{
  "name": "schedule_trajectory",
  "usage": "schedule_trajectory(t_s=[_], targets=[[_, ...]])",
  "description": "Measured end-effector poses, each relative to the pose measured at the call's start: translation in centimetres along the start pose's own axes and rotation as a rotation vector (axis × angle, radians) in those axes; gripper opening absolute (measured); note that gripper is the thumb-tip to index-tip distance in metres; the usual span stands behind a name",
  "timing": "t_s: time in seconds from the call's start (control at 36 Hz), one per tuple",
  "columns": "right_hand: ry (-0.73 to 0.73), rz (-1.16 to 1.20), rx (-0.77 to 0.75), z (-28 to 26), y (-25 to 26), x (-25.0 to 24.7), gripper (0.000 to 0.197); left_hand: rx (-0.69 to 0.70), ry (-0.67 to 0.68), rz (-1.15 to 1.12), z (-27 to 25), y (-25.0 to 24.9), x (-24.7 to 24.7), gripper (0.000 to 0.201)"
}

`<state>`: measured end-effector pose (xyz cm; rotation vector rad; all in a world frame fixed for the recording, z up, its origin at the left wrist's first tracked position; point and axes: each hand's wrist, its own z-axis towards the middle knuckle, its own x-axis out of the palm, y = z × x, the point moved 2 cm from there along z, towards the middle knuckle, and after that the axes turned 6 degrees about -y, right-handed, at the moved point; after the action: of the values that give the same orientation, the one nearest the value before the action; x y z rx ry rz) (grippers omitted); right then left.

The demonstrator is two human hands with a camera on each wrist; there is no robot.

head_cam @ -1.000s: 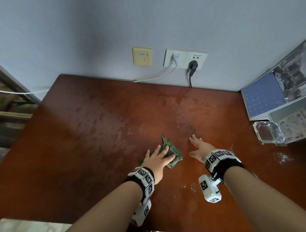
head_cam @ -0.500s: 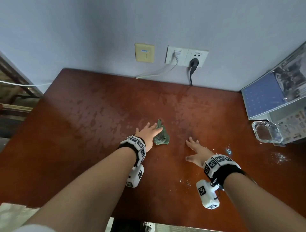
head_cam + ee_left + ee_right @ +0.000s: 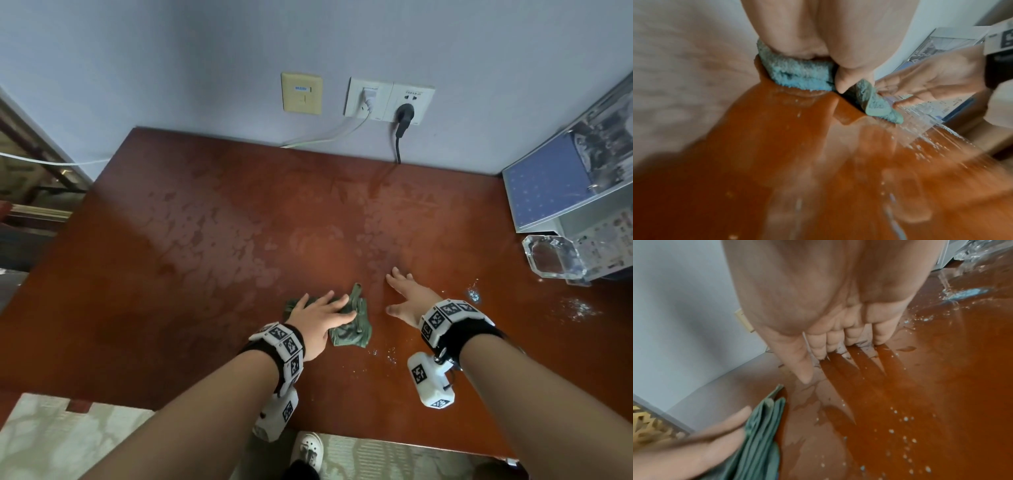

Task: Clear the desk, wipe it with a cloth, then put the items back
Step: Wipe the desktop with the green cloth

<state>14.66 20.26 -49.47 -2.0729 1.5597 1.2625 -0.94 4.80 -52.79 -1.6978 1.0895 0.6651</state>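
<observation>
A crumpled green cloth [image 3: 352,325] lies on the red-brown desk [image 3: 205,240], near its front middle. My left hand [image 3: 318,315] presses flat on the cloth with straight fingers; the left wrist view shows the cloth [image 3: 797,74] bunched under the palm. My right hand [image 3: 407,298] rests flat on the desk just right of the cloth, fingers spread and holding nothing; its fingertips [image 3: 818,352] touch the wet wood. The cloth [image 3: 760,434] shows at the lower left of the right wrist view.
Damp wipe marks cover the desk's middle. Water droplets [image 3: 579,308] dot the right side. A clear glass ashtray [image 3: 551,255] and a blue-and-grey folder [image 3: 555,185] stand at the right edge. Cables hang from the wall sockets [image 3: 387,99] at the back.
My left hand has drawn the cloth back toward the front edge, after pushing it away half a second ago. The right hand has stayed put on the desk.
</observation>
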Motion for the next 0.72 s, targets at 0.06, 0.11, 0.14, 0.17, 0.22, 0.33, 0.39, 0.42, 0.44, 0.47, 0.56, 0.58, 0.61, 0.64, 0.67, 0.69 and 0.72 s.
schedule_trajectory(t_s=[0.06, 0.11, 0.14, 0.17, 0.22, 0.33, 0.39, 0.42, 0.44, 0.47, 0.56, 0.58, 0.61, 0.64, 0.67, 0.69, 0.72], targets=[[-0.021, -0.003, 0.007, -0.2, 0.2, -0.1, 0.071, 0.010, 0.019, -0.008, -1.1, -0.3, 0.5, 0.082], [-0.046, -0.015, 0.012, -0.8, 0.4, -0.1, 0.065, 0.012, 0.036, -0.014, -2.2, -0.4, 1.1, 0.084], [-0.064, -0.024, 0.010, -1.1, 0.5, 0.0, 0.063, 0.009, 0.043, -0.011, -2.8, -0.5, 1.3, 0.085], [-0.087, -0.030, 0.003, -1.5, 0.5, 0.1, 0.061, 0.004, 0.048, -0.003, -3.4, -0.5, 1.6, 0.086], [-0.132, -0.013, -0.012, -2.2, 0.4, 0.6, 0.061, -0.011, 0.051, 0.016, -4.5, -0.3, 2.0, 0.086], [-0.204, 0.027, -0.026, -4.0, 0.0, 2.0, 0.063, -0.097, 0.027, 0.028, -5.7, 0.4, 1.9, 0.087], [-0.228, 0.042, -0.027, -4.7, -0.2, 2.4, 0.064, -0.188, 0.006, -0.002, -5.8, 0.9, 1.0, 0.090], [-0.232, 0.048, -0.022, -5.1, -0.3, 2.6, 0.064, -0.237, -0.017, -0.025, -5.8, 1.2, 0.5, 0.090], [-0.235, 0.056, -0.014, -5.5, -0.4, 2.8, 0.064, -0.282, -0.054, -0.050, -5.8, 1.5, 0.0, 0.090], [-0.240, 0.062, -0.007, -5.8, -0.6, 2.9, 0.064, -0.322, -0.108, -0.070, -5.7, 1.7, -0.6, 0.088], [-0.264, 0.085, 0.017, -6.7, -1.2, 3.5, 0.064, -0.394, -0.261, -0.038, -5.7, 2.4, -1.4, 0.083], [-0.268, 0.093, 0.033, -7.0, -1.5, 3.8, 0.065, -0.390, -0.267, 0.001, -5.7, 2.5, -1.4, 0.078], [-0.266, 0.098, 0.055, -7.3, -1.7, 4.1, 0.066, -0.375, -0.237, 0.042, -5.7, 2.5, -1.3, 0.071], [-0.261, 0.097, 0.078, -7.6, -2.0, 4.4, 0.067, -0.361, -0.180, 0.080, -5.7, 2.6, -1.0, 0.066], [-0.254, 0.090, 0.102, -7.8, -2.3, 4.7, 0.068, -0.353, -0.116, 0.108, -5.7, 2.7, -0.6, 0.063], [-0.245, 0.081, 0.126, -8.1, -2.5, 5.1, 0.069, -0.353, -0.064, 0.122, -5.7, 2.7, -0.3, 0.061], [-0.233, 0.074, 0.153, -8.3, -2.8, 5.4, 0.069, -0.358, -0.033, 0.124, -5.7, 2.8, -0.1, 0.061]])
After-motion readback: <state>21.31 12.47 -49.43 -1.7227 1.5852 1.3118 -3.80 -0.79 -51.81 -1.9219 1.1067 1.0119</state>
